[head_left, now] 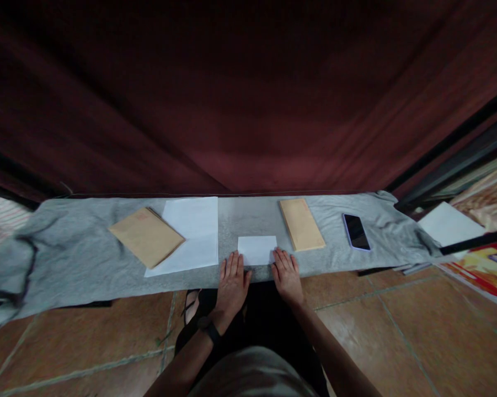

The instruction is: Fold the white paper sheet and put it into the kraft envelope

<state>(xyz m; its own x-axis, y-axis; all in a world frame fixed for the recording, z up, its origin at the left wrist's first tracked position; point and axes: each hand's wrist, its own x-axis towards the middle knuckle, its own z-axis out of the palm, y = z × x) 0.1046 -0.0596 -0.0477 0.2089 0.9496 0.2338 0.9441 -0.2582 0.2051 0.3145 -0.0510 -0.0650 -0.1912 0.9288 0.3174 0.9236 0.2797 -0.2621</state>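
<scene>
- The slip [257, 250], a smooth white paper rectangle, lies flat between your hands on soft, wrinkled grey cloth [248, 212].
- Your left hand [233, 282] rests palm down at the slip's left edge, fingers straight and close together, laid flat rather than clamped.
- Your right hand [288, 277] lies at the slip's right edge, likewise flat, fingers extended.
- Right of the slip: an oblong envelope pile [302, 224] in matte brown paper, then a glossy dark phone [358, 232] with a lilac rim.
- Left of the slip: white sheets [198, 231], partly under skewed envelopes [147, 237].
</scene>
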